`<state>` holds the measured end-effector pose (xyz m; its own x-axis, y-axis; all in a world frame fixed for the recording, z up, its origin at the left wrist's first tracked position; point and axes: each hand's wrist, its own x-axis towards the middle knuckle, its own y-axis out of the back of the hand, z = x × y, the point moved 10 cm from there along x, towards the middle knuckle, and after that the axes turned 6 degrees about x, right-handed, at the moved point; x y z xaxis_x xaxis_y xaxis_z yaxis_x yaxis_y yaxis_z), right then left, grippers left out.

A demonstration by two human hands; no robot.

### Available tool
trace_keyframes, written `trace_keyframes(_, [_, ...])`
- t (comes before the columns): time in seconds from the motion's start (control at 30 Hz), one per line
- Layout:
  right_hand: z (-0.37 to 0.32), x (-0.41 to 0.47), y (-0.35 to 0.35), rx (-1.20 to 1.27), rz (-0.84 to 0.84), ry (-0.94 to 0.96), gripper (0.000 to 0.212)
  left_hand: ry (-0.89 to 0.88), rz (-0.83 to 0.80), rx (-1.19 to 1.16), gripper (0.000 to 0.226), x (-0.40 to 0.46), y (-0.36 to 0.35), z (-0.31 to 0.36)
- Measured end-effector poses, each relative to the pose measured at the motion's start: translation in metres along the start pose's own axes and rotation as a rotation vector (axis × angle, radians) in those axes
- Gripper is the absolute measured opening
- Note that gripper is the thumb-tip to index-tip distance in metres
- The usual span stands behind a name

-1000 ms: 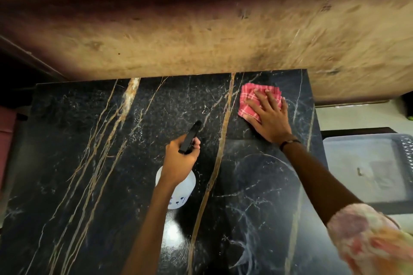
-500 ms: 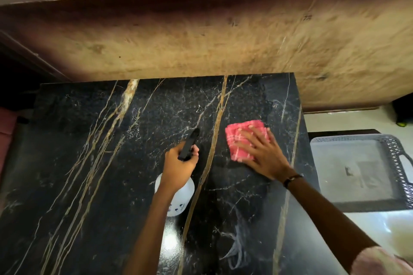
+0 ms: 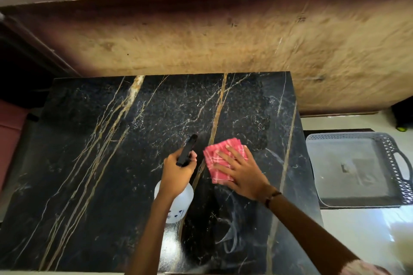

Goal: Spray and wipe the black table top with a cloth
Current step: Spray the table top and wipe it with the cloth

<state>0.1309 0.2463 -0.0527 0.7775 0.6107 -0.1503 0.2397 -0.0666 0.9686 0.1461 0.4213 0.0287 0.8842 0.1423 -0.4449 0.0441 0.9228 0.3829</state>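
Note:
The black marble table top (image 3: 93, 163) with gold and white veins fills the middle of the view. My left hand (image 3: 176, 172) grips the black head of a white spray bottle (image 3: 178, 203), nozzle pointing away over the table. Just right of it, my right hand (image 3: 242, 174) lies flat with spread fingers on a folded red checked cloth (image 3: 215, 152), pressing it on the table. Wet smears show near the cloth and on the near part of the table.
A worn brown wall (image 3: 223, 40) rises directly behind the table's far edge. A grey plastic tray (image 3: 397, 163) with a lattice rim and handle sits low to the right, past the table's right edge. A dark gap and something reddish lie to the left.
My right hand has dragged the cloth from the far right corner toward me and leftward, close to the bottle. The left hand with the bottle has stayed about in place.

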Motion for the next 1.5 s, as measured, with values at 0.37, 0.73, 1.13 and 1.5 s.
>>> trace_keyframes(0.37, [0.04,0.028,0.019,0.077,0.007,-0.351,0.059,-0.017,0.052,-0.021,0.02,-0.042,0.007,-0.013])
trace_keyframes(0.73, [-0.003,-0.096,-0.006,-0.024,0.032,0.019,0.054,0.025,0.07,0.014,0.01,-0.079,0.008,-0.045])
trace_keyframes(1.13, [-0.115,-0.065,-0.027,0.057,-0.01,0.01,0.055,-0.009,0.004,0.06,0.008,-0.105,0.002,-0.072])
trace_keyframes(1.5, [-0.04,-0.124,-0.018,0.096,0.055,-0.376,0.057,0.028,-0.027,0.017,0.007,-0.149,0.008,-0.097])
